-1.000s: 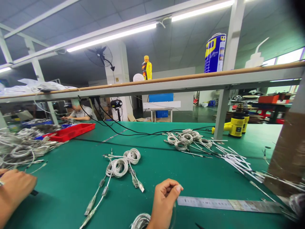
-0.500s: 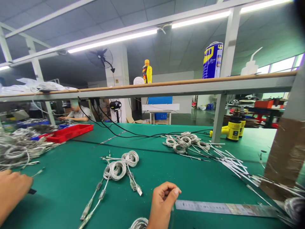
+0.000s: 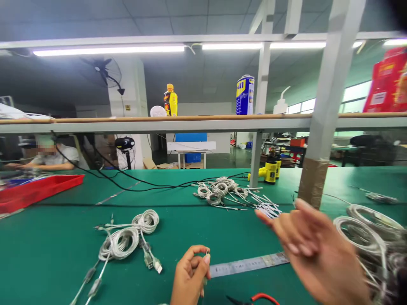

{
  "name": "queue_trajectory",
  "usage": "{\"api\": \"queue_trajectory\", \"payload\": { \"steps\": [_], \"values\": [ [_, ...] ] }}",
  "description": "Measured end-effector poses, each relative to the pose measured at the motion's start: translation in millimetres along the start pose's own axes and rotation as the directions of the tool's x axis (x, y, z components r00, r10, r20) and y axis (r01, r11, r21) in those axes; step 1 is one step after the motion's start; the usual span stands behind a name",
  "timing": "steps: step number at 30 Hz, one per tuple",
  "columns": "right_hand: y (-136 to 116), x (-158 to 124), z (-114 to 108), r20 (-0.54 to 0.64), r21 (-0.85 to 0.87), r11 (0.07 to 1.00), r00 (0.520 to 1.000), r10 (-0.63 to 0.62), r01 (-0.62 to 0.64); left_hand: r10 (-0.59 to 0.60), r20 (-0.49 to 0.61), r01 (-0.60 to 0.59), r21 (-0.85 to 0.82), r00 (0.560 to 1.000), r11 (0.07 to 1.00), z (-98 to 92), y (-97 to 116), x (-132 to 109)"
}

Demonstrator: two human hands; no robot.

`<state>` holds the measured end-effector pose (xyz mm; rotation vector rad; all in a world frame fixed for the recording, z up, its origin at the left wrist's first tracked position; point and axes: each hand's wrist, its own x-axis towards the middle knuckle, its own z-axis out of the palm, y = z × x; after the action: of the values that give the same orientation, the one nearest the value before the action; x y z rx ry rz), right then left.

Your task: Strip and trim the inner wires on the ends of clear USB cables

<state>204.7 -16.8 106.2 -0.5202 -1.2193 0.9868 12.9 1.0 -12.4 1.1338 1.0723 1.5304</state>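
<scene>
My left hand (image 3: pixel 190 274) is closed in a pinch at the lower middle, beside the left end of a steel ruler (image 3: pixel 244 265). A thin pale cable tip (image 3: pixel 207 251) shows between its thumb and index finger. My right hand (image 3: pixel 318 254) is raised over the ruler's right end, blurred by motion. One finger stretches out to the left while others are bent; I see nothing in it. Pliers with red handles (image 3: pixel 264 296) lie at the bottom edge, partly cut off. Coiled silvery USB cables (image 3: pixel 122 243) lie to the left of my hands.
More coiled cables lie at the back (image 3: pixel 219 190) and in a heap on the right (image 3: pixel 365 233). White tubes (image 3: pixel 269 208) lie near a post wrapped in brown tape (image 3: pixel 313 182). A yellow heat gun (image 3: pixel 270 171), a red tray (image 3: pixel 41 190) and an overhead shelf (image 3: pixel 190 125) frame the green bench.
The view has turned right, bringing the pliers and the right-hand cable heap into sight. My right hand has entered from the right. A hand with a dark object at far left is out of view.
</scene>
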Motion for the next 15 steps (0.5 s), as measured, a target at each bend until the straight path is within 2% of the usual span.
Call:
{"api": "queue_trajectory", "payload": {
  "steps": [3, 9, 12, 13, 15],
  "values": [
    [10, 8, 17, -0.047, 0.227, 0.969, 0.992, 0.115, -0.102, 0.004, -0.001, -0.004, -0.017, 1.000, 1.000, 1.7, 0, -2],
    [19, 11, 22, -0.073, 0.232, 0.965, 0.987, 0.141, -0.121, 0.026, -0.037, -0.028, -0.048, 0.999, 0.998, 3.7, 0, -5],
    [27, 13, 17, -0.072, 0.137, 0.985, 0.991, 0.114, -0.103, 0.020, -0.050, -0.021, -0.032, 0.999, 0.999, 2.6, 0, -5],
    [33, 14, 15, -0.050, 0.050, 0.994, 0.994, 0.096, -0.094, 0.010, -0.056, -0.012, -0.031, 0.998, 0.999, 2.0, 0, -5],
    [52, 16, 6, 0.054, -0.244, 0.967, 0.994, 0.091, -0.075, -0.013, -0.062, 0.011, -0.028, 0.998, 1.000, 0.5, -1, -4]
  ]
}}
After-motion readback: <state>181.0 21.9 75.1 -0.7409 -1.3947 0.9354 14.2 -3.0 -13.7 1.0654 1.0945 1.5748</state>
